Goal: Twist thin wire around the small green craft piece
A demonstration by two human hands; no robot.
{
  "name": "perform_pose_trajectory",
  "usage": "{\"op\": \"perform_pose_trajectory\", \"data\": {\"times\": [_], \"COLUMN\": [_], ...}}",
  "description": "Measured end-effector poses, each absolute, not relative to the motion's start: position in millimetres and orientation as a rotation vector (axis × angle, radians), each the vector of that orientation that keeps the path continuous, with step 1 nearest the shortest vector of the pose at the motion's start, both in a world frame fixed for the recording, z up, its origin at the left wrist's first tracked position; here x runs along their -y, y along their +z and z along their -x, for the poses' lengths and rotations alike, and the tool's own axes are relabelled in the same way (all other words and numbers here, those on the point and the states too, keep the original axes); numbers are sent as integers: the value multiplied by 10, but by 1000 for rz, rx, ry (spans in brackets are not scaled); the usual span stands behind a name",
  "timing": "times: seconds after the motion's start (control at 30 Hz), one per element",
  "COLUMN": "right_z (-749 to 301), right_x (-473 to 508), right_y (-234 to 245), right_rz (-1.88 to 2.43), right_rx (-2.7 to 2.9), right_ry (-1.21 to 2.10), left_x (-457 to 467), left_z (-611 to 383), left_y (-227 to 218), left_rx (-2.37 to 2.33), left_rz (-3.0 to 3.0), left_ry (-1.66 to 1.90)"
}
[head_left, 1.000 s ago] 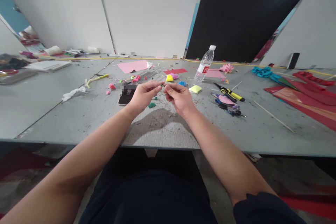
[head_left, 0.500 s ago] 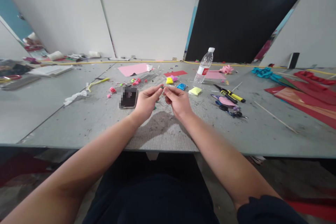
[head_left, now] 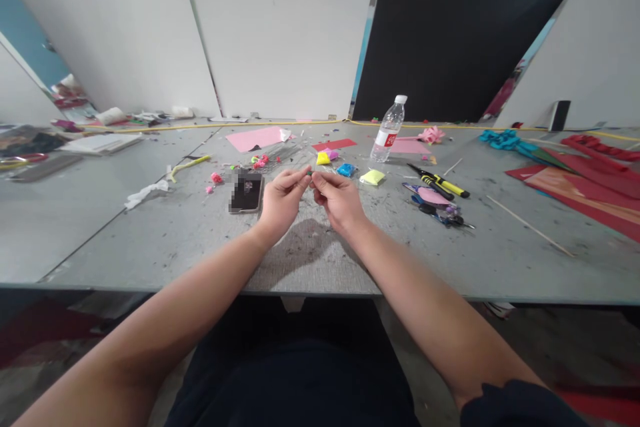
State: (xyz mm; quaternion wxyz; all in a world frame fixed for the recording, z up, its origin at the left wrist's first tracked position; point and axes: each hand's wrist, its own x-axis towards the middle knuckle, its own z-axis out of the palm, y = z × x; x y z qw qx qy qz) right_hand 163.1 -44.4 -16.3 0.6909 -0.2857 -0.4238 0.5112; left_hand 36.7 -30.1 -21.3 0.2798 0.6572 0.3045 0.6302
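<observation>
My left hand [head_left: 284, 203] and my right hand [head_left: 339, 200] meet above the grey table, fingertips almost touching. Between their pinched thumbs and fingers is a small dark green piece [head_left: 309, 173], mostly covered; it looks like soft clay, though its shape is too small to make out. A phone [head_left: 246, 192] lies just left of my left hand. Beyond the hands are small packets: yellow [head_left: 323, 158], blue [head_left: 345, 169] and pale yellow-green [head_left: 373, 177]. Bits of pink and red clay [head_left: 261, 161] lie behind the phone.
A water bottle [head_left: 389, 130] stands upright behind the packets. To the right lie yellow-black pliers [head_left: 440, 181], a thin stick [head_left: 530, 225] and red paper sheets [head_left: 590, 197]. Pink paper [head_left: 255, 139], white tissue [head_left: 147, 194] and a yellow strip [head_left: 189, 167] are at the left.
The view has tilted up slightly, so everything sits a little lower. Both hands stay pinched together at the green piece, with only small finger shifts.
</observation>
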Motion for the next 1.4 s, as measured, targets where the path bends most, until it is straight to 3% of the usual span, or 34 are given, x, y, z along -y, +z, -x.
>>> {"op": "perform_pose_trajectory", "data": {"times": [0.63,0.87,1.0,1.17,1.4], "right_z": [-1745,-1827,-1881,-1874,-1845], "right_x": [431,434,383,378,384], "right_y": [-138,-54,-44,-47,-102], "right_rz": [592,734,960,1093,1100], "right_rx": [994,881,828,868,1015], "right_ry": [1492,1381,1092,1058,1092], "left_x": [278,205,139,115,139], "left_z": [-334,-252,-142,-86,-94], "left_y": [-192,-146,-113,-122,-116], "left_rx": [-723,-792,-826,-814,-872], "left_rz": [-1769,-1946,-2392,-2750,-2784], "left_ry": [1594,1473,1111,468,263]}}
